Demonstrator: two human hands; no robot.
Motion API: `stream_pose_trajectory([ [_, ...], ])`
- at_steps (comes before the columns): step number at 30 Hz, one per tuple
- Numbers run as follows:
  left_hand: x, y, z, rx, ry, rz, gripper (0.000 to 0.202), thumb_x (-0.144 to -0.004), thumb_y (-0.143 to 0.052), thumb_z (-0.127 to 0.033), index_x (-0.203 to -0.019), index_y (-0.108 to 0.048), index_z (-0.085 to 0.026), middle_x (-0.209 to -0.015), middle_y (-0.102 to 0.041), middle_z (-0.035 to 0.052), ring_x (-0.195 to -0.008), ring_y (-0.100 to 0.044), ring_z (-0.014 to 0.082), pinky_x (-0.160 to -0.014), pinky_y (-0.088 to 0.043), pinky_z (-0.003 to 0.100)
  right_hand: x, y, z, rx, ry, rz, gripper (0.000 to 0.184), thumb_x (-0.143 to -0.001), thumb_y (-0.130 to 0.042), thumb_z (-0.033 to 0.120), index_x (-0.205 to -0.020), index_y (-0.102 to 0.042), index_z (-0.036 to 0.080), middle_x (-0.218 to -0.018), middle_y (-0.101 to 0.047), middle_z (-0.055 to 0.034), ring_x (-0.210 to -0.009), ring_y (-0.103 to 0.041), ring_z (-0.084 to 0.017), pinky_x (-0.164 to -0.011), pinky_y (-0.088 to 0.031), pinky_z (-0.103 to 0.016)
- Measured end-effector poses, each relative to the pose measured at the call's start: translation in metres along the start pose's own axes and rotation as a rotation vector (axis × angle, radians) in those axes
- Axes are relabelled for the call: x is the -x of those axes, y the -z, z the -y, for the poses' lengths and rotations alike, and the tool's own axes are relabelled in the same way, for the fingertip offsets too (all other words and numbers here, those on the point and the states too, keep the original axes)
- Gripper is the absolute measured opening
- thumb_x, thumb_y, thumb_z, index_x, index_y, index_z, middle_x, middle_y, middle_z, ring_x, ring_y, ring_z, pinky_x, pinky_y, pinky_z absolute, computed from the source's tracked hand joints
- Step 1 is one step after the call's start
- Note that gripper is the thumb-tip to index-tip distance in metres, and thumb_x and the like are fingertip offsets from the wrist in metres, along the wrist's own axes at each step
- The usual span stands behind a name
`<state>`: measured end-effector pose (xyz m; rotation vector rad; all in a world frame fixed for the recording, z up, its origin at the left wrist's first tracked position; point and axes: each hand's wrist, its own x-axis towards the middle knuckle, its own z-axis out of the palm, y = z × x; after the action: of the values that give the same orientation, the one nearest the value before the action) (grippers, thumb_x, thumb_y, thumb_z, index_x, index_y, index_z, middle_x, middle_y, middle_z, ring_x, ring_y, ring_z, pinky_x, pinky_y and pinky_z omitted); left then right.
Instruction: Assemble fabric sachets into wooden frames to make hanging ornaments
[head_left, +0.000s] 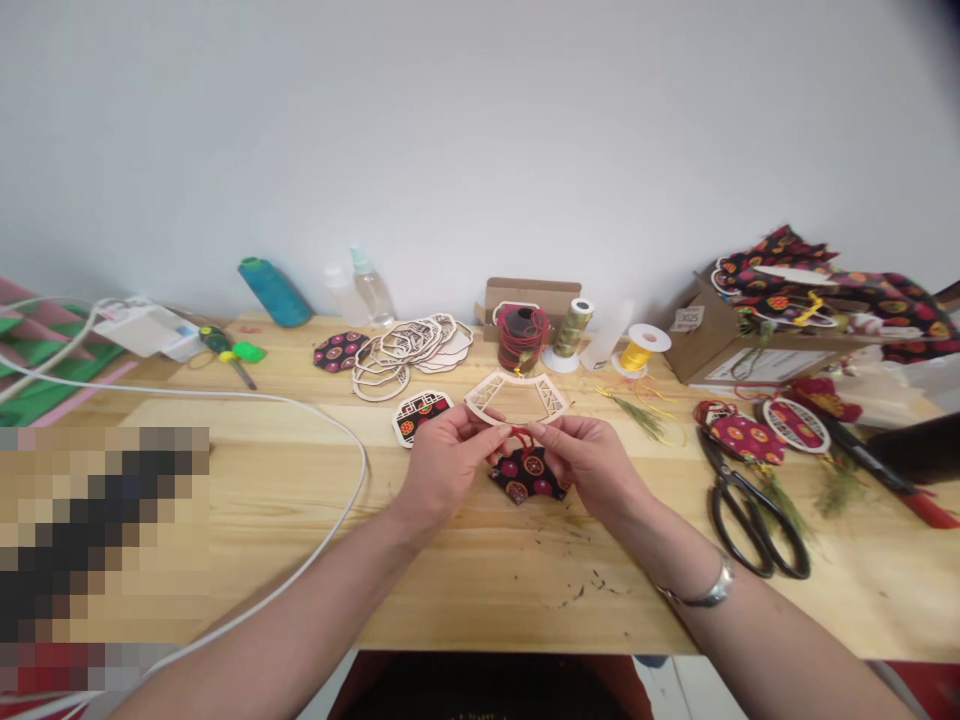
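Observation:
Between both hands is a fan-shaped wooden frame (551, 393) with lattice cutouts at its two ends. My left hand (450, 450) pinches its lower left edge, and my right hand (589, 455) grips the lower right edge. Red cord (523, 434) runs between my thumbs below the frame. Under the hands lies a dark patterned fabric piece (531, 474) with red and orange motifs, partly covered by my fingers. Just left of my left hand rests a pale-rimmed lattice ornament (421, 415) backed with patterned fabric.
Behind stand a red thread spool (523, 340), a green thread cone (576, 328) and a yellow spool (637, 355). Several wooden frames (412, 350) are piled left of them. Black scissors (754, 520) lie at right, before a cardboard box (742, 345). A white cable (352, 500) crosses the left side.

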<state>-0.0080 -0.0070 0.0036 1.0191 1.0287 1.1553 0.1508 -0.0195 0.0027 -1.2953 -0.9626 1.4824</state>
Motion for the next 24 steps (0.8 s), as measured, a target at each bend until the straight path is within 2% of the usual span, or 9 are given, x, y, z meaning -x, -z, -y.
stream_pose_trajectory([
  [6,-0.0003,0.0006,0.0029,-0.011,0.014,0.007,0.016,-0.067,-0.077,-0.024,-0.076,-0.067,-0.015,-0.058,-0.067,-0.0008,-0.053,-0.059,0.0101,-0.053,-0.045,0.021,-0.0005,-0.0028,0.0005,-0.03,-0.02,0.017,0.042,-0.059,-0.08,0.049,-0.052,-0.056,0.016,-0.036,-0.046,0.0056,-0.033,-0.031,-0.004,-0.035,-0.018,-0.02],
  [12,-0.0003,0.0008,0.0033,-0.016,0.005,0.027,0.015,-0.069,-0.076,-0.024,-0.075,-0.067,-0.015,-0.058,-0.066,-0.0007,-0.053,-0.059,0.0098,-0.053,-0.045,0.02,0.0006,-0.0034,-0.0002,-0.029,-0.017,0.085,0.037,-0.061,-0.078,0.047,-0.054,-0.061,0.015,-0.037,-0.045,0.0066,-0.035,-0.029,-0.003,-0.036,-0.018,-0.021],
  [17,0.0009,0.0006,0.0028,-0.016,-0.007,0.05,0.012,-0.07,-0.075,-0.022,-0.076,-0.066,-0.015,-0.058,-0.066,-0.0012,-0.053,-0.058,0.0089,-0.052,-0.044,0.019,0.0009,-0.0043,-0.0016,-0.033,-0.022,0.117,0.037,-0.063,-0.077,0.046,-0.05,-0.06,0.015,-0.037,-0.045,0.0062,-0.035,-0.028,-0.003,-0.037,-0.018,-0.021],
  [24,0.0006,0.0007,0.0054,-0.02,0.012,0.037,0.015,-0.069,-0.076,-0.024,-0.075,-0.067,-0.014,-0.058,-0.066,-0.0002,-0.052,-0.058,0.0101,-0.051,-0.044,0.021,0.0012,-0.0061,-0.0026,-0.04,-0.009,0.119,0.033,-0.061,-0.078,0.046,-0.062,-0.068,0.014,-0.04,-0.047,0.006,-0.037,-0.03,-0.004,-0.037,-0.019,-0.02],
])
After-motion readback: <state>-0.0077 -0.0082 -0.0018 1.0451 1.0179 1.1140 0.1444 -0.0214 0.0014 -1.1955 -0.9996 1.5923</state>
